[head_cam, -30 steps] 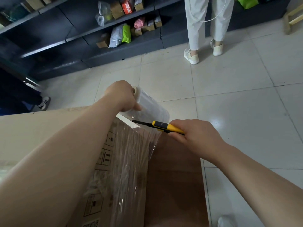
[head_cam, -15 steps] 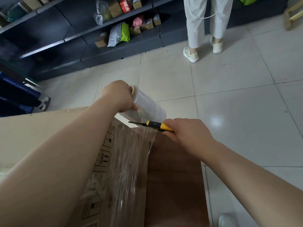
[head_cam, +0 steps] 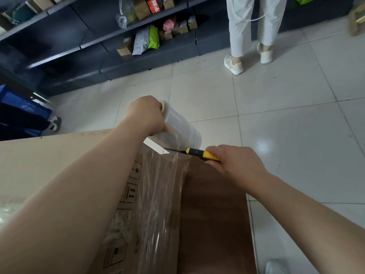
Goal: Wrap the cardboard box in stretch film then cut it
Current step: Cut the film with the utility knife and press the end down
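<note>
The knife [head_cam: 194, 153] had edged left into the film [head_cam: 164, 194]. The left hand [head_cam: 146, 115] gripped the roll [head_cam: 181, 128] above the cardboard box [head_cam: 39, 165], keeping film taut; the right hand [head_cam: 237, 165] clenched the handle to cut.

I look down on a floor of pale glossy tiles [head_cam: 276, 119] catching one bright glare spot. Dark grey shelving [head_cam: 83, 46] lines the far side, holding parcels and bags. A blue crate [head_cam: 17, 103], I think, sits blurred at the left edge.
</note>
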A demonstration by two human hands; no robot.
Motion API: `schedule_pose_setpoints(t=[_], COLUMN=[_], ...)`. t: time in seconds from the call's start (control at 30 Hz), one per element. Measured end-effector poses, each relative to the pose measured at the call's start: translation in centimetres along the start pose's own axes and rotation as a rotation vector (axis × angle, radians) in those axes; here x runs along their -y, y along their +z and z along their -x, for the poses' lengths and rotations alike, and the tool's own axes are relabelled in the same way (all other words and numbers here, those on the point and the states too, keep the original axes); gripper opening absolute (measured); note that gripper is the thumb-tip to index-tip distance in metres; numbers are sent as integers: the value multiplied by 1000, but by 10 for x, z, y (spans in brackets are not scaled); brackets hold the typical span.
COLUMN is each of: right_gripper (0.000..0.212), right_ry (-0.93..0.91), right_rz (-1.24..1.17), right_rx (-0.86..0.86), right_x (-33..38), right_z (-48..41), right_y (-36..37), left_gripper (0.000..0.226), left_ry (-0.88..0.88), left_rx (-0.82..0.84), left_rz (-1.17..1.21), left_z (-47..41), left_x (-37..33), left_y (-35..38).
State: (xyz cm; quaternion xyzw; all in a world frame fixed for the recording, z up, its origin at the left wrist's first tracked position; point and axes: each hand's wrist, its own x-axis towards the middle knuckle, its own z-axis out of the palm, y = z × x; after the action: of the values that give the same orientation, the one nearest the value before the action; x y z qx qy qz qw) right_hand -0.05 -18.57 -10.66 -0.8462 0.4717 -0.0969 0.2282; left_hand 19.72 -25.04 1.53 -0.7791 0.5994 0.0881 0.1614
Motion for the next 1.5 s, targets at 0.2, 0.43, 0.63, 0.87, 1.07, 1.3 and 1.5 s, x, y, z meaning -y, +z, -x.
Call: schedule_pose_setpoints(t=[0.2,0.43,0.63,0.87,1.07,1.3,1.5], right_gripper=[29,28,27,25,23,21,21], right_ry=[18,14,82,69,83,79,85], right_rz=[-44,-43,-122,-97,-109,-127,-283], right_rx=[-33,-16,-2,33,51,62,-18], right_x=[-8,-13,-24,-14,-19,-28,-32], right_z=[7,-6,4,-13,-10,-11,-3], right_y=[5,17,29,40,43,51,47], left_gripper=[30,31,29,27,30,31,21], left_ry=[-17,3,-5,9,5,-23,-4], left_rx=[-14,-31,-28,-51,-35,-52,-80], left_rz=[1,-2,0,-10,5,-36,-44], left_z=[-1,1,0,-1,-1,0,-2], left_x=[0,-2,-1,1,1,0,0], left_y=[-1,-1,-1,0,0,-1,-3])
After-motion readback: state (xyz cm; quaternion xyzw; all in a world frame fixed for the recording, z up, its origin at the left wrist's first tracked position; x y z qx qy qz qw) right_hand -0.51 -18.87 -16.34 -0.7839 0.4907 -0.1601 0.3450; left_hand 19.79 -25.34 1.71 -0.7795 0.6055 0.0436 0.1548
